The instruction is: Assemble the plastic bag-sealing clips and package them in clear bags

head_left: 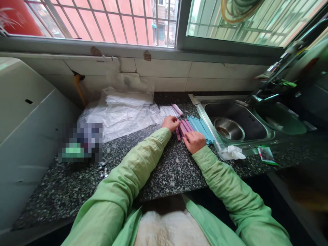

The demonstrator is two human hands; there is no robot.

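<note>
Slim pink strips (185, 126) lie side by side on the speckled dark counter, with a row of light blue strips (201, 128) close on their right. At the left edge of the pink row, my left hand (171, 123) has its fingers pinched together on a pink strip. My right hand (195, 141) is closed, its curled fingertips at the near ends of the pink strips; its fingers partly cover them. Just beyond my left hand are another pink bundle (177, 109) and a small clear packet (167, 111).
Clear plastic bags (123, 114) are piled at the back left. On the right, a sink (212, 111) holds a metal bowl (229, 129). A crumpled white tissue (235, 152) and a small packet (267, 155) lie before it. A pale panel (33, 136) borders the left side.
</note>
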